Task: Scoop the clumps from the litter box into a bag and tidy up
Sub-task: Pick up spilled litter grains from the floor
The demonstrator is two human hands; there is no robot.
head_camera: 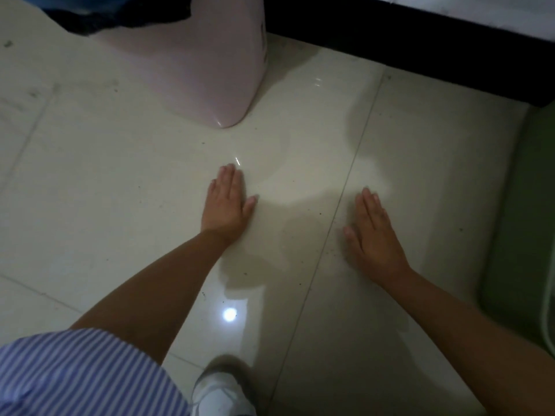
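Both my hands are stretched out flat over the pale tiled floor (120, 181), palms down, fingers straight. My left hand (226, 202) is near the middle of the view, just below the corner of a pink plastic bin (192, 64). My right hand (374, 232) is further right, across a tile seam. Neither hand holds anything. A dark bag or cloth (99, 19) hangs over the pink bin's top left. No scoop or litter clumps are visible; a few dark specks dot the tiles.
A black baseboard (420, 52) runs along the back right under a white wall. A green object (522, 235) lines the right edge. My white shoe (220, 391) and striped blue clothing (75, 376) are at the bottom.
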